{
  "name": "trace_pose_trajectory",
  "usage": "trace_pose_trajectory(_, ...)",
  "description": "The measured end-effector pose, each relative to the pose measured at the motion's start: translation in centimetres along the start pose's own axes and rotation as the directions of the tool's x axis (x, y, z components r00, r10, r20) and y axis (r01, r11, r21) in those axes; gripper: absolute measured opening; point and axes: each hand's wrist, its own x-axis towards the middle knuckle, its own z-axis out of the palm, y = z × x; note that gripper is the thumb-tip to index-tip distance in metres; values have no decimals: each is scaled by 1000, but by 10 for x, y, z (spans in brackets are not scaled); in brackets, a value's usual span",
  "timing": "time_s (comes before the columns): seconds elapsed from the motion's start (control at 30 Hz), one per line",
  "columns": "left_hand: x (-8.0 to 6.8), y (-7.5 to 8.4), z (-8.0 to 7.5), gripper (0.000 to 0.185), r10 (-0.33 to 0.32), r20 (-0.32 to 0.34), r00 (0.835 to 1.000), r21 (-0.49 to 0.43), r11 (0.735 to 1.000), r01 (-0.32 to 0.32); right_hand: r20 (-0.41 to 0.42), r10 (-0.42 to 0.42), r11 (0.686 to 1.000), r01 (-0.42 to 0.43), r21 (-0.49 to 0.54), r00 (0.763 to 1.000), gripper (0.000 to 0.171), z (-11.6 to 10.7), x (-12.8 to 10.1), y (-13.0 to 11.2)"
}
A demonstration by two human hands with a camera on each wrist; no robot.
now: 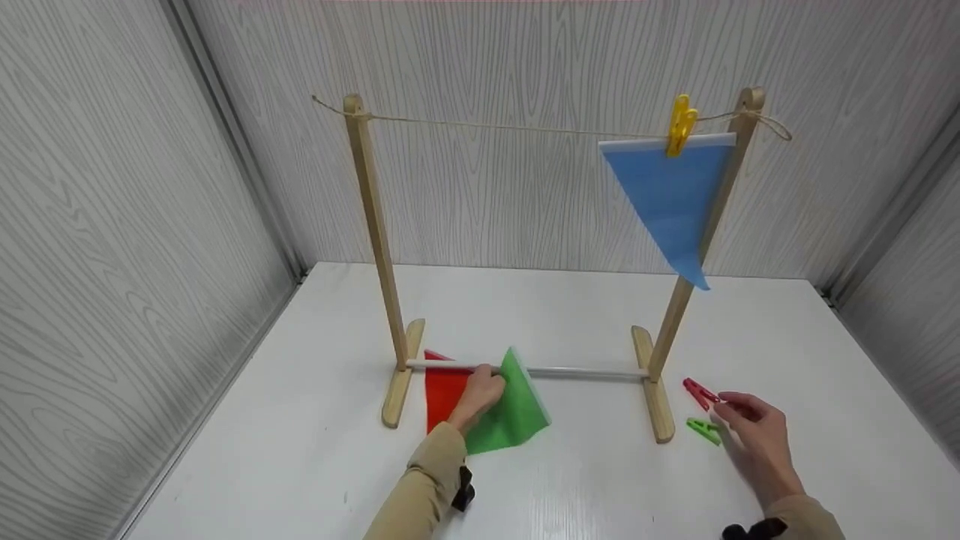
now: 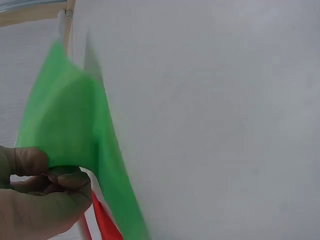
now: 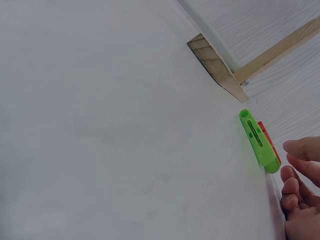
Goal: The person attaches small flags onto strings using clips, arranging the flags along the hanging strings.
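Observation:
My left hand [image 1: 482,388] pinches the edge of a green triangular flag [image 1: 517,416] between thumb and fingers, low over the table by the stand's white bottom rod [image 1: 585,372]. The left wrist view shows the hand [image 2: 52,175] gripping the green flag [image 2: 65,120], with a red flag [image 2: 106,224] beneath. The red flag [image 1: 444,396] lies flat on the table, partly under my hand. My right hand [image 1: 739,416] hovers with loosely bent fingers beside a red peg [image 1: 700,391] and a green peg [image 1: 703,430], holding nothing. In the right wrist view the hand [image 3: 299,172] sits just short of the green peg [image 3: 260,142].
A wooden stand with two posts [image 1: 375,225] carries a string [image 1: 510,127]. A blue flag [image 1: 671,195] hangs from it at the right under a yellow peg [image 1: 681,124]. The white table [image 1: 300,450] is walled by grey panels. One stand foot [image 3: 215,65] lies near the pegs.

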Motion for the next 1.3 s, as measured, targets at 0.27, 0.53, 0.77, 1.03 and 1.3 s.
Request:
trace_pose_trajectory(0.27,6,-2,2,27,84,-128,988,107,992,-71,7,11,1000,-11,-28,1000,46,0,1,1)
trace_pose_trajectory(0.53,-2,1,10,35,218,-31,976,301,933,-199,-43,-38,999,39,10,998,40,1,2,1)
trace_pose_trajectory(0.77,0,7,18,39,233,-60,971,364,910,-196,-17,1,999,-1,-37,1000,43,2,2,0)
trace_pose_trajectory(1.03,7,7,25,30,225,-115,968,377,911,-167,2,19,999,-18,-35,1000,44,3,1,0)
trace_pose_trajectory(1.3,10,3,29,13,205,-131,970,422,897,-133,-1,18,999,-18,-36,1000,43,2,0,-1)
